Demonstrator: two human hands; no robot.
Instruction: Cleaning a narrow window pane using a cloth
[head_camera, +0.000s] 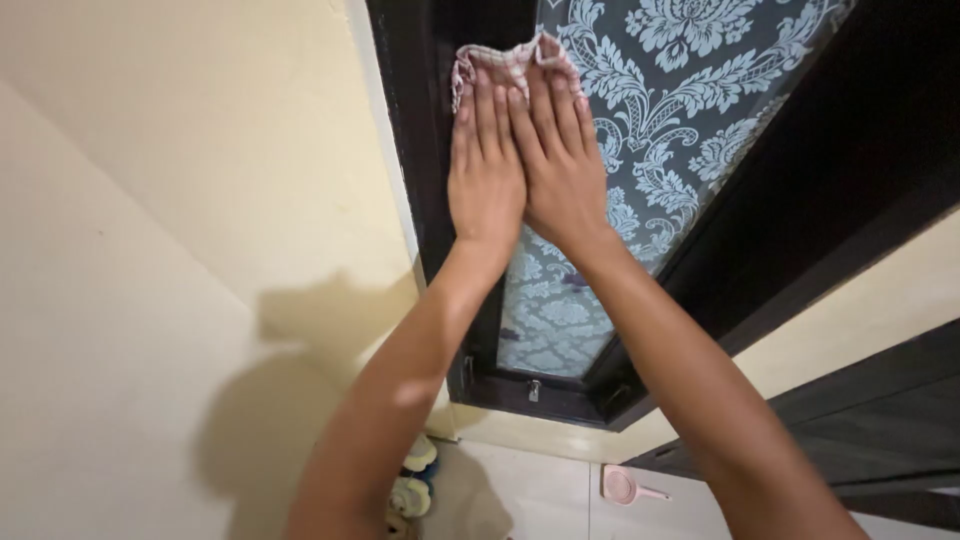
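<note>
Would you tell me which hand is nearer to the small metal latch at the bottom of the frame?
Neither clearly: left hand and right hand press the checked cloth side by side, far above the latch.

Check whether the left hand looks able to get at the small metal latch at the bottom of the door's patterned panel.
Probably yes: the left hand presses the checked cloth high up, nothing covers the latch.

Your left hand (486, 170) and right hand (563, 170) press flat on a soft cloth (505, 58) with small pink and white checks. Under it is a smooth, shiny glass (650, 110) with a blue flower pattern. The frame (415, 140) looks like dark wood, a bit glossy. The wall (200, 200) is matt cream paint. The floor (530, 495) tiles shine. The pink scoop (625, 487) looks like plastic.
</note>
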